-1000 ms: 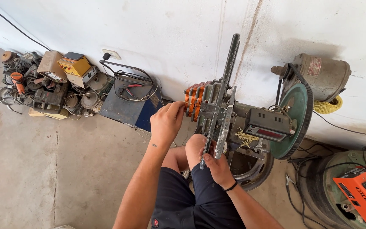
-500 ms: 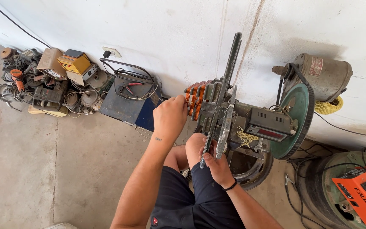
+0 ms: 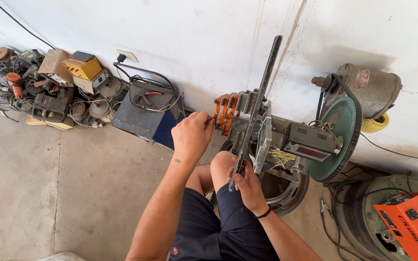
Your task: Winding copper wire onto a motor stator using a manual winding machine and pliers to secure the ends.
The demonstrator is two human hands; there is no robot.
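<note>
Upper left of the frame: a heap of old motors (image 3: 30, 96) by a blue box (image 3: 143, 118). Lower right: an orange machine (image 3: 407, 224).

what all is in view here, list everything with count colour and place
winding machine: one, grey metal, centre against the wall
orange wire coils: several bands, orange, left end of the machine
long metal bar: one, dark grey, upright across the machine
large pulley wheel: one, green, right of the machine
electric motor: one, grey, behind the wheel
orange case: one, bottom right
blue metal box: one, by the wall, pliers and cables on top
pile of old motors and parts: many, grey and yellow, far left
left hand: fingers at the coils
right hand: gripping the bar's lower end
</note>
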